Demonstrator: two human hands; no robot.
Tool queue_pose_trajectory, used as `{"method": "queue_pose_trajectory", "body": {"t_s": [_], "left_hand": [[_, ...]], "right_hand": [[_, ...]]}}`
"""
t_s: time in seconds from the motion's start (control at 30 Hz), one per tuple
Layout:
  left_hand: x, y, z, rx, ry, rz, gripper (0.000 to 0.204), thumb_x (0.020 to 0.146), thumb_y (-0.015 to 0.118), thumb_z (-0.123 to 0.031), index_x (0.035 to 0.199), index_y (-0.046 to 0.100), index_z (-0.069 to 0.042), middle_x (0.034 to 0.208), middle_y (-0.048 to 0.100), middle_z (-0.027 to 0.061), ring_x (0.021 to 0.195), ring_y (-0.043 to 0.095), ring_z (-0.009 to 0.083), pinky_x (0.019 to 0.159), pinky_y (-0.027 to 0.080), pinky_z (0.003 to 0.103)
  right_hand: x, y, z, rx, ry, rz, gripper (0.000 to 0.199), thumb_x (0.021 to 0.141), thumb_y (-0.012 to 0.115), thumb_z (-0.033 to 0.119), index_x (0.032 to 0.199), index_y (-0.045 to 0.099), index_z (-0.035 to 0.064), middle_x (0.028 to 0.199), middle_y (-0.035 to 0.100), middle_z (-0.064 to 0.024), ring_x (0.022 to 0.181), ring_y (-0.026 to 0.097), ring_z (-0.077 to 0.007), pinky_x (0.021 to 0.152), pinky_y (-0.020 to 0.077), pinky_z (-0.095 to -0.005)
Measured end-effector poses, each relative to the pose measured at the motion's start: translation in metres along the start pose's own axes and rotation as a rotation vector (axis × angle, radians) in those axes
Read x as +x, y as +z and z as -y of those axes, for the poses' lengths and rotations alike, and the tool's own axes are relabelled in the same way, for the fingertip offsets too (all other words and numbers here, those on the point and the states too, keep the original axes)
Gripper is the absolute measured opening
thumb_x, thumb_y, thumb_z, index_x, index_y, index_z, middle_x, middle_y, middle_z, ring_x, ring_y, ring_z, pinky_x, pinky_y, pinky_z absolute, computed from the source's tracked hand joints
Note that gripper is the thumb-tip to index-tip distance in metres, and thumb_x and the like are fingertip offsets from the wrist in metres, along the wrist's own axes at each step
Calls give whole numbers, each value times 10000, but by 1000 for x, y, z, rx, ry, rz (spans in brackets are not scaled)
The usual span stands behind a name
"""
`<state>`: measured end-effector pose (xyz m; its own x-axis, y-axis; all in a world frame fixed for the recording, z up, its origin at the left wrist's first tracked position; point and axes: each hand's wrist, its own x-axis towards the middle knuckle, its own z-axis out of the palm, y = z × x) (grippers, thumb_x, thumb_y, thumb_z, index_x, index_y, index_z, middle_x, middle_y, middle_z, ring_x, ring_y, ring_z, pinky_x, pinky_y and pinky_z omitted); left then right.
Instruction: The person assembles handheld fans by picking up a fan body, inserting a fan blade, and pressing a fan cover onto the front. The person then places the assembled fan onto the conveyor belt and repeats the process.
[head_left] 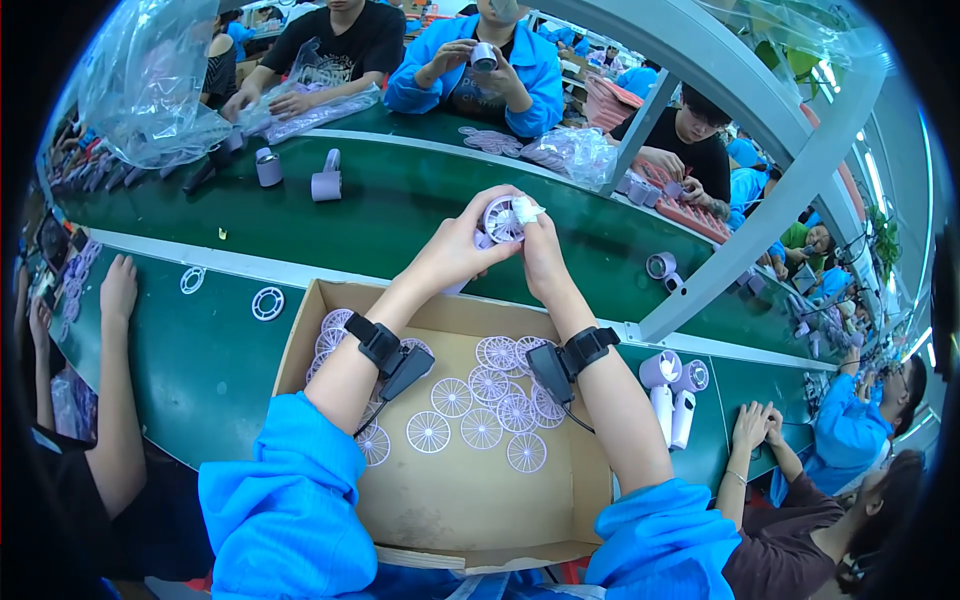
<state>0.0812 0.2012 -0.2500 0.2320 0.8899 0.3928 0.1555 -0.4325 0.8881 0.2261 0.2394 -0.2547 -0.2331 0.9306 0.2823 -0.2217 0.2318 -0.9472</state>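
- Mid-assembly by the look of it: left hand [455, 250] and right hand [538, 250] both raised over the far edge of the shallow brown cardboard box [300, 330], pinching the same small pale-lilac plastic handheld fan body with a round spoked grille [500, 218].
- Left fingers wrapped round the near-left side of the fan body, closed tight on it; right fingers clamped on the right rim, thumb pressing at the grille edge. Fingertip of the right looks taped in white.
- Probably seating the grille onto the fan head right now; can't tell if it's clicked all the way in, too small to see the seam.
- Next move likely needs even pressure round the rim, spokes look thin and bendy, so no squeezing in the middle.
- Fan itself: round face, fine radial spokes, ring in the centre, stubby lilac handle poking down-left behind the left thumb.
- Held in the air above the green conveyor belt [400, 200], just past the box's far wall.
- Loose round lilac spoked grilles [482, 428] scattered flat in the box, some overlapping, near the wrists.
- Black wrist-strapped devices [385, 350] on both forearms, bright blue sleeves pushed up.
- Two finished white-and-lilac fans [672, 395] lying to the right of the box.
- Two white plastic rings [267, 303] on the green table to the left.
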Motion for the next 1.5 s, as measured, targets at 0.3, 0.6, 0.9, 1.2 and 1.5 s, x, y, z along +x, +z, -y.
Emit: {"method": "queue_pose_trajectory", "body": {"t_s": [0.3,0.6,0.9,1.2,1.5], "left_hand": [[1,1,1,28,-14,49,692,808,695,-239,1399,337,-207,862,616,78,554,575,125,500,484,258],[7,-3,18,-99,74,-101,532,920,535,-220,1410,328,-203,854,601,69,583,579,129,520,487,259],[5,-9,7,-316,-46,-54,367,989,396,-287,1347,426,-207,833,616,79,559,593,157,509,488,266],[16,1,26,-338,-256,-72,466,989,402,-320,1424,267,-221,779,584,73,591,583,142,463,478,272],[33,-2,80,90,-160,-690,457,923,491,-230,1350,355,-141,859,610,147,790,621,259,708,519,387]], "right_hand": [[4,-3,-7,-123,-134,34,309,943,445,168,1190,539,8,1066,596,-87,950,576,-153,814,470,-281],[-1,5,-6,-49,171,-35,335,959,440,265,1208,508,51,1071,595,-72,910,582,-158,772,490,-311],[-3,1,-6,152,139,59,316,941,427,320,1141,532,98,1088,581,-54,1012,535,-168,821,460,-369],[0,-1,-17,-261,215,-54,338,924,444,252,1182,521,47,1045,606,-78,898,580,-185,776,465,-321],[3,-16,-45,-1024,175,475,313,866,491,165,1119,610,25,1043,646,-161,968,608,-254,847,460,-341]]}}
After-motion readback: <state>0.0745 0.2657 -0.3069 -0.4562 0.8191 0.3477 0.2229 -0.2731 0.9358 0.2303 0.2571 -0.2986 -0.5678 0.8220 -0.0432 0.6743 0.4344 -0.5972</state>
